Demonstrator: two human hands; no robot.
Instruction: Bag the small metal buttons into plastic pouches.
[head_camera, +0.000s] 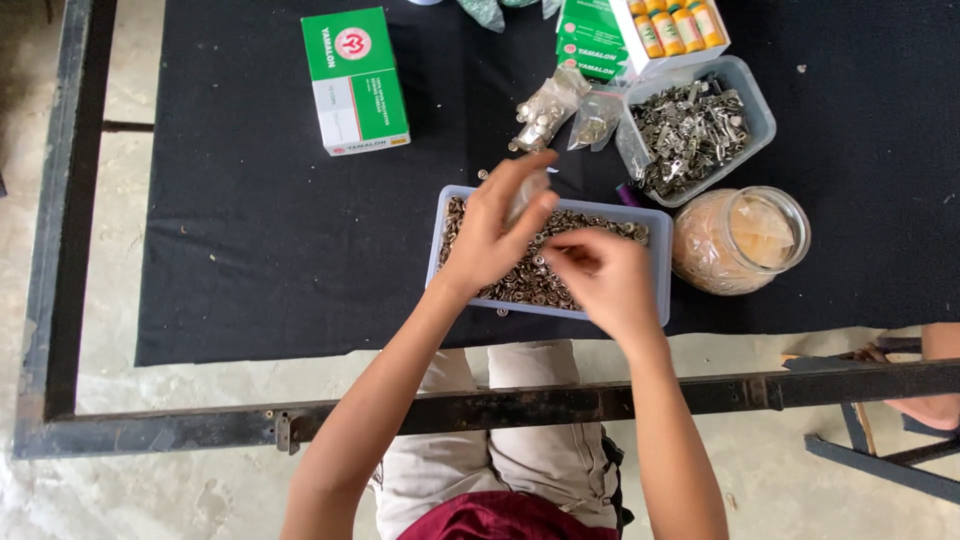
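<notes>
Right hand (605, 275): hovered low over the near end of the tray, fingers pinched together as if on one of the small metal pieces; whatever sat between the tips was too small for me to make out.
Left hand (495, 235): just beyond and beside it, fingers curled around a small clear plastic bag (527, 195), its mouth tipped toward the right fingertips.
Tray of fasteners (657, 285): directly under both hands, a pale plastic box heaped with small round brownish metal pieces.
Risk at the fingertips: I judged the pieces tiny and slippery; a loose pinch could drop one past the bag mouth.
Risk at the near edge: one stray piece (503, 312) already lay on the black cloth (250, 230) just nearer than the tray, so more could roll off toward the table frame.
Risk beyond the fingers: a glass jar (740, 240) stood close off the right wrist; a wide elbow could knock it.
Farther off: a tub of silver clips (695, 130) and a green-and-white carton (355, 80), well apart.
</notes>
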